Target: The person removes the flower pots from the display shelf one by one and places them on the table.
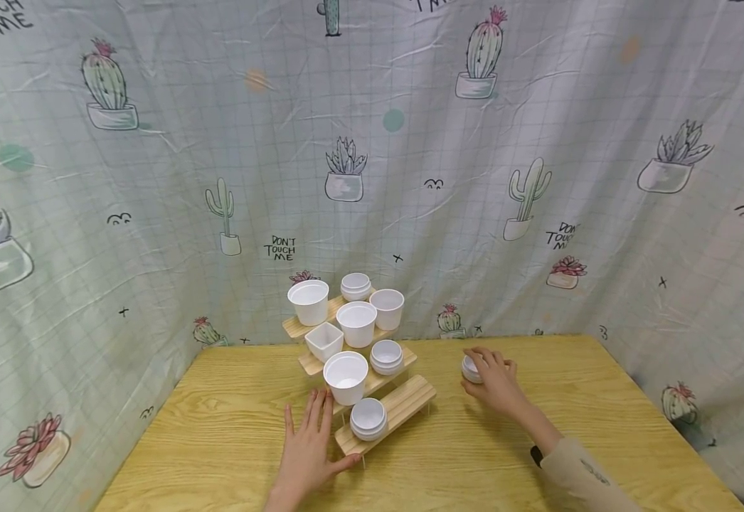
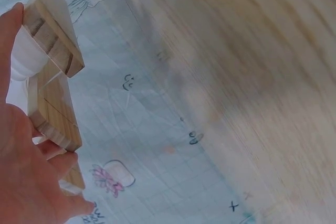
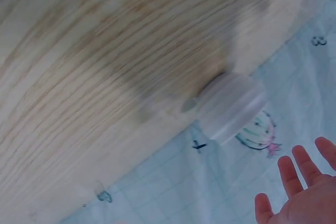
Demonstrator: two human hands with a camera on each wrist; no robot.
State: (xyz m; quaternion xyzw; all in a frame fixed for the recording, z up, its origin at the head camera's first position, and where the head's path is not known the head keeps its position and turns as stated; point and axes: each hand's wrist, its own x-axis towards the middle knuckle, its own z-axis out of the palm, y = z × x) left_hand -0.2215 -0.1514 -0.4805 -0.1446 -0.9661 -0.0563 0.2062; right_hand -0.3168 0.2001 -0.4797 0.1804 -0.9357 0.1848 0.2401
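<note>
A tiered wooden stand (image 1: 412, 400) holds several white pots, among them a round pot (image 1: 368, 419) on its lowest board and a tall pot (image 1: 346, 378) one tier up. My left hand (image 1: 308, 448) lies along the stand's left end. In the left wrist view, its thumb touches a corner of one board and other fingers touch the end of another board (image 2: 55, 111). To the right of the stand, my right hand (image 1: 498, 380) reaches over a small white pot (image 1: 471, 368) on the table. The right wrist view shows that hand's fingers extended, apart from the pot (image 3: 231, 106).
Higher tiers carry a square pot (image 1: 324, 343), a ridged round pot (image 1: 387, 357) and other white pots. The yellow wood-grain table (image 1: 218, 427) ends at a cactus-print curtain (image 1: 397, 178) behind the stand and along both sides.
</note>
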